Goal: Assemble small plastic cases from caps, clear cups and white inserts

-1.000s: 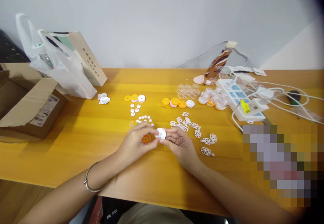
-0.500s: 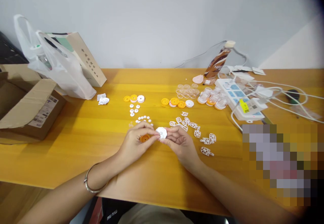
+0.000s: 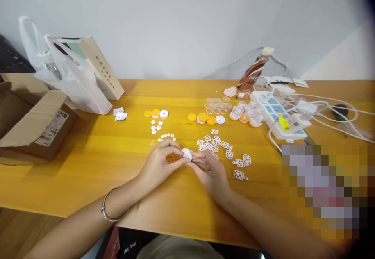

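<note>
Between the fingertips of both hands is a small round white plastic piece point(image 3: 186, 154), tilted and partly covered by fingers. My left hand point(image 3: 161, 160) pinches its left edge; my right hand point(image 3: 209, 171) grips it from the right. An orange round part point(image 3: 170, 158) lies on the table, partly hidden behind my left fingers. Just beyond that hand sit several small white caps point(image 3: 168, 135) in a curve, and tiny clear rings point(image 3: 152, 143). White spoked plastic pieces point(image 3: 215, 142) are spread beyond and to the right of my right hand.
Orange and white discs point(image 3: 203, 117) stand farther back, near clear rings point(image 3: 218, 105) and stacked wrapped-looking parts point(image 3: 246, 113). A power strip point(image 3: 278, 114) with cables and a bottle point(image 3: 254, 69) are at right. A cardboard box point(image 3: 32, 122) and plastic bag point(image 3: 76, 83) occupy the left.
The white piece has been turned in the fingers, from facing me to a more tilted angle. My right fingers have curled in closer around it. The view has shifted slightly.
</note>
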`<state>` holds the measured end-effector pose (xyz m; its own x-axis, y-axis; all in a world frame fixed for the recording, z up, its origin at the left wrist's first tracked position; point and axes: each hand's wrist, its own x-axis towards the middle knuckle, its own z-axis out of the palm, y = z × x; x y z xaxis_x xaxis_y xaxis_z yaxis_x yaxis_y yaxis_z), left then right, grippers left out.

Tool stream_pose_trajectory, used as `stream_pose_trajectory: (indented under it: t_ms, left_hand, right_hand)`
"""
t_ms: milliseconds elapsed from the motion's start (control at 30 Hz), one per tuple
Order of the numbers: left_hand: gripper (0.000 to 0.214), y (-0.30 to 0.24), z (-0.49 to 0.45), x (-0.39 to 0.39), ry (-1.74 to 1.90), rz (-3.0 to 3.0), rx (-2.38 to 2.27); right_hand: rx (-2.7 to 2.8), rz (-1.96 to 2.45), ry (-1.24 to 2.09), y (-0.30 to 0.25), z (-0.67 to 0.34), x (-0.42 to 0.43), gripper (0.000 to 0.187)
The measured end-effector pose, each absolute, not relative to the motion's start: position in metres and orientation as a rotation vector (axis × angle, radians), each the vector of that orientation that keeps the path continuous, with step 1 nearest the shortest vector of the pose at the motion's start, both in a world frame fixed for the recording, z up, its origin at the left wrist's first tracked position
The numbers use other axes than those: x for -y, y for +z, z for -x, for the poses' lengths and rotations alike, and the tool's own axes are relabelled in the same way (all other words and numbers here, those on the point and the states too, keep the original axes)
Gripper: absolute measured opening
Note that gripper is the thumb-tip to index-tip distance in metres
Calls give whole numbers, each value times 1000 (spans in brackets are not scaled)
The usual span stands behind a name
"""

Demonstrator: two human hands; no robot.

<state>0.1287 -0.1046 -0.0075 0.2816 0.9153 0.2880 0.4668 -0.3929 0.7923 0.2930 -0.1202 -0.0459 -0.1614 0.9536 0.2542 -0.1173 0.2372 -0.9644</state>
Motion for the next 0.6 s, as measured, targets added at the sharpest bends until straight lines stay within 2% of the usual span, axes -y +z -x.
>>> stream_pose_trajectory:
  t_ms: [167, 600]
  left_hand:
    - [8, -9, -132, 104, 1013, -1888, -1264]
    - [2, -6, -133, 106, 1069, -1818, -1242]
  right_hand:
    - [1464, 893, 1064, -45, -294, 120, 15]
    - [1312, 912, 1213, -39, -292, 121, 16]
